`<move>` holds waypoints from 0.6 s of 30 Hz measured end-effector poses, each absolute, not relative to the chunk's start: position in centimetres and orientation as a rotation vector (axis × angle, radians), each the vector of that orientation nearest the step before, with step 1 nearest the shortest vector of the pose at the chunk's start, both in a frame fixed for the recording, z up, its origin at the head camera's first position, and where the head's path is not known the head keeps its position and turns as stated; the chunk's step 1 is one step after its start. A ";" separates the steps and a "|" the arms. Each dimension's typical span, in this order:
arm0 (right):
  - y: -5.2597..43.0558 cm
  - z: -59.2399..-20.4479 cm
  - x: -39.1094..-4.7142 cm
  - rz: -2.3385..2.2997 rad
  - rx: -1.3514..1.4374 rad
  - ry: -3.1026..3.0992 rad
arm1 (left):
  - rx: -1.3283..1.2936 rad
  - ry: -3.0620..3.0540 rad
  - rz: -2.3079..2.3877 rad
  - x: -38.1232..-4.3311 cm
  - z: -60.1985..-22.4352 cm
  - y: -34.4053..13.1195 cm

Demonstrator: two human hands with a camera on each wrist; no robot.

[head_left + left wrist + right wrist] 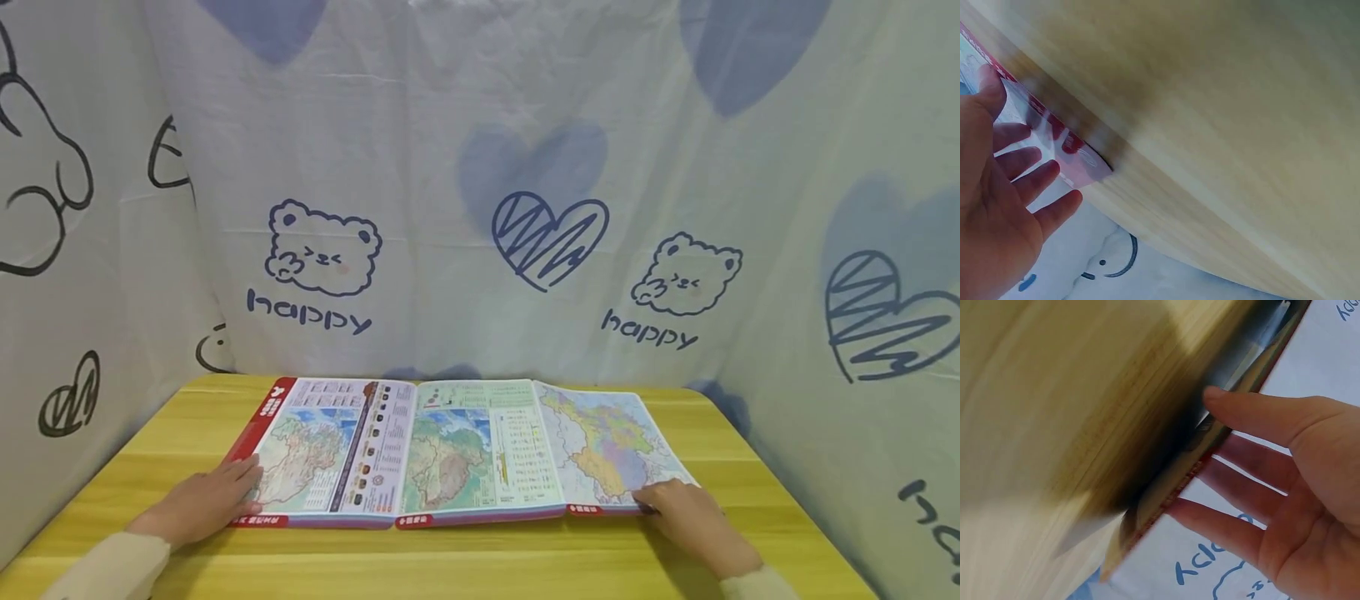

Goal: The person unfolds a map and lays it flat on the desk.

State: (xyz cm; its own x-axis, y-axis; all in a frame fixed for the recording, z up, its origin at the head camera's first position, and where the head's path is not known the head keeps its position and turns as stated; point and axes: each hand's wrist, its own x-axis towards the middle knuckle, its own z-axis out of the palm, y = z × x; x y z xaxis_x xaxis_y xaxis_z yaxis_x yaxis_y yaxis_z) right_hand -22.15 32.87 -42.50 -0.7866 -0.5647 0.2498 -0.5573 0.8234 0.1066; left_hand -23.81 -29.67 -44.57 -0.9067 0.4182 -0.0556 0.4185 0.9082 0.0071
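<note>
A fold-out map (453, 454) lies spread on the table in the head view, with three panels showing side by side. Its left edge carries a red title strip, and coloured map pictures fill the panels. My left hand (198, 504) rests on the left panel near its lower corner, fingers extended; the left wrist view shows those straight fingers (1025, 164) over the map's edge. At the lower right corner, my right hand (693, 518) pinches the right panel. In the right wrist view the thumb is on one side of the map's edge (1169, 495), the fingers on the other.
The yellow wood-grain table (480, 562) extends in front of the map and to both sides. A white cloth (435, 275) with blue hearts, bear drawings and "happy" lettering hangs close behind the table and along both sides.
</note>
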 end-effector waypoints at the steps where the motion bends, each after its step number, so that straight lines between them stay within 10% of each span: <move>1: 32.8 -42.5 -22.1 -0.025 0.858 -2.769 | 0.704 3.034 -0.021 -23.7 -44.6 -29.6; 18: 30.9 -40.5 -23.1 0.240 0.610 -3.145 | 0.883 3.116 0.207 -23.7 -42.1 -24.2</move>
